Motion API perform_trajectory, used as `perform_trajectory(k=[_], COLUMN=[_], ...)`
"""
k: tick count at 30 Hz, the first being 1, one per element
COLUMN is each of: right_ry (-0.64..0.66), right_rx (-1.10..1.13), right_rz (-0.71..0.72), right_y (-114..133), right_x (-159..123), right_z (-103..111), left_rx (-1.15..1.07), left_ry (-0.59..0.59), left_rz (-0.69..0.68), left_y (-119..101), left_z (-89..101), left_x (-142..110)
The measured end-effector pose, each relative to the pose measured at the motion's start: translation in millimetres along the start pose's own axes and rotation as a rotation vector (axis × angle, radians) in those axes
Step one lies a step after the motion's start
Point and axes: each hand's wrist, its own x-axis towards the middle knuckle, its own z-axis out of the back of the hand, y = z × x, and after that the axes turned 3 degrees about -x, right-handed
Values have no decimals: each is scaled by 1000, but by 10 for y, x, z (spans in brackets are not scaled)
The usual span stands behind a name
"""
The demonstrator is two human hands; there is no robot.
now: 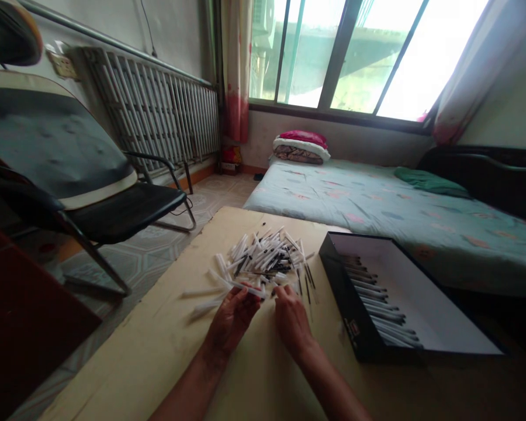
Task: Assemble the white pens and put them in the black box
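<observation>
My left hand (234,316) is closed around a whitish pen barrel (255,290), which points to the right. Beside it, my right hand (291,316) makes a pinch at the barrel's right end; whatever its fingertips hold is too small and blurred to name. Just beyond both hands lies a loose pile of pen parts (267,252), with white barrels, small black pieces and thin dark refills (307,280). Several more white barrels (208,305) lie to the left of my left hand. To the right, a black box (339,304) with a white inside holds a row of assembled-looking pens (383,304).
The pale yellow table (158,351) has its left edge above a tiled floor. Past its far end stands a bed (355,187) with folded bedding (301,146). A black armchair (127,210) and a dark red cabinet (30,327) are on the left, a radiator (158,105) behind.
</observation>
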Motion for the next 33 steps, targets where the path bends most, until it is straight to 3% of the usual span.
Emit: perform_trajectory(k=[5,10,14,18,21,33], right_ry=[84,99,9,-7,-55,-115], right_rx=[-201,-84,398,1081,1378,1308], right_rz=[20,7,-81,-328,-453,-415], right_y=[63,10,-62,-92,-91,-97], right_x=[149,105,-56,-252,-347,-341], right_z=[-31,22,81,63,-2,-78], left_rx=[75,124,154,199,232,335], left_ry=[25,29,18,8,16,33], left_rz=[-21,-25,-17,-5,-5,-16], left_y=[-4,5,21,41,65,122], left_z=[-8,3,-20,-58,-73,-64], left_x=[0,7,-7,-23,-27,-2])
